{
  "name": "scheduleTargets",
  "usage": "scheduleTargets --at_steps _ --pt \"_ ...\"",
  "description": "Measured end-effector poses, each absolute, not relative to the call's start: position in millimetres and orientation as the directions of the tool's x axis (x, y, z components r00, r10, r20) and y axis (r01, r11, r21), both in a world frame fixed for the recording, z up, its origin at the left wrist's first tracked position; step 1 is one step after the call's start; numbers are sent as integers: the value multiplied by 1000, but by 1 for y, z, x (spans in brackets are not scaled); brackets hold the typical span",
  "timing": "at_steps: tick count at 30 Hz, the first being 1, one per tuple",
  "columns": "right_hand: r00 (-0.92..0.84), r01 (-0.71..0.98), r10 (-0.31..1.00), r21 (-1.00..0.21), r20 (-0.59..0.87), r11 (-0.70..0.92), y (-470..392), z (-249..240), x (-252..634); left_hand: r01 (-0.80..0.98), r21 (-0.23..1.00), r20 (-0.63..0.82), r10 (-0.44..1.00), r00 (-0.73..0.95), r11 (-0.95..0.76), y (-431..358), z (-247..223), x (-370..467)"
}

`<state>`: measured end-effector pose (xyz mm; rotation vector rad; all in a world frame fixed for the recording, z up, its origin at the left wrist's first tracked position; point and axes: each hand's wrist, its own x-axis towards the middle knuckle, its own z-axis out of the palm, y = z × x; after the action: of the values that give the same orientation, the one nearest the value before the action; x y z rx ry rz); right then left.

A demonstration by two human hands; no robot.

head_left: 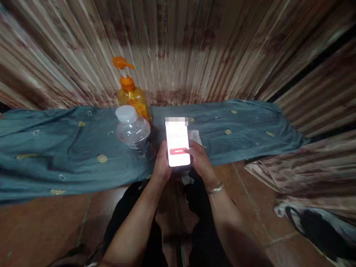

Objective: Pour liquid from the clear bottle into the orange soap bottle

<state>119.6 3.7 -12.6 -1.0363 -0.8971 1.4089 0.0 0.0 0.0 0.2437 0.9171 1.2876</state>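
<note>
Between my two hands a smartphone is held upright, its screen bright white with a red button low down. My left hand is closed around the phone's lower left edge, thumb along the side. At the lower right edge my right hand also grips it, the thumb resting on or just over the red button. The fingers behind the phone are hidden. A clear plastic bottle with a white cap stands left of the phone. Behind it is a yellow pump bottle with an orange pump head.
A teal patterned cloth covers the narrow table. Something white like a tissue lies just behind my right hand. Pleated curtains hang at the back and right. On the tiled floor at lower right is a black and white bundle.
</note>
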Motion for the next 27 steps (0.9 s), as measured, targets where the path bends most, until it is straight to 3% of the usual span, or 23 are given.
scheduleTargets --at_steps 17,22,27 --pt "12 -323 999 -945 -49 -42 4 -17 116 -726 630 -378 925 22 275 7 -16 -2" --pt "64 -201 998 -979 9 21 2 -18 110 -728 638 -361 933 7 252 12 -19 -3" --pt "260 -45 963 -996 63 78 -3 -21 100 -733 638 -355 935 -6 238 18 -24 0"
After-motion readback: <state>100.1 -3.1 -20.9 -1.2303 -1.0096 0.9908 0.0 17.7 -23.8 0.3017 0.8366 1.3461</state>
